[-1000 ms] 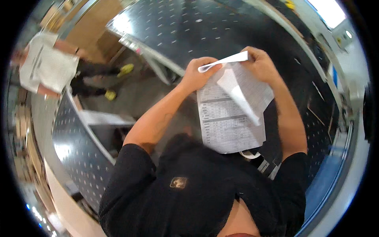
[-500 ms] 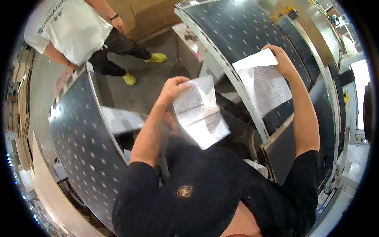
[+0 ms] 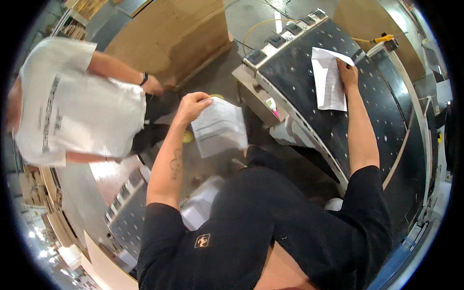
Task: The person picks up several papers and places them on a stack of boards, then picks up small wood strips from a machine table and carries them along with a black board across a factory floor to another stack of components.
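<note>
At far left a co-worker in a pale printed shirt stood near a small studded counter, one arm reaching toward a large brown board; right of that, the left hand had its fingers pinching the top left corner of a printed sheet, which hung above the floor, well apart from either counter, its print blurred; one layer or several, could not tell; judged that a grip nearer mid-edge would stop it swinging and keep the print level for reading; next, a white-and-pink object lay beside the long dark counter; over that counter's studded top was a creased sheet, its top edge folded over, contact with the surface not clear; the right hand had its fingers closed on this sheet's right edge near the top; judged best to hold lightly there, so as not to deepen the crease, and to keep the two papers apart; farthest right, a yellow-handled tool lay beyond the counter's far edge.
</note>
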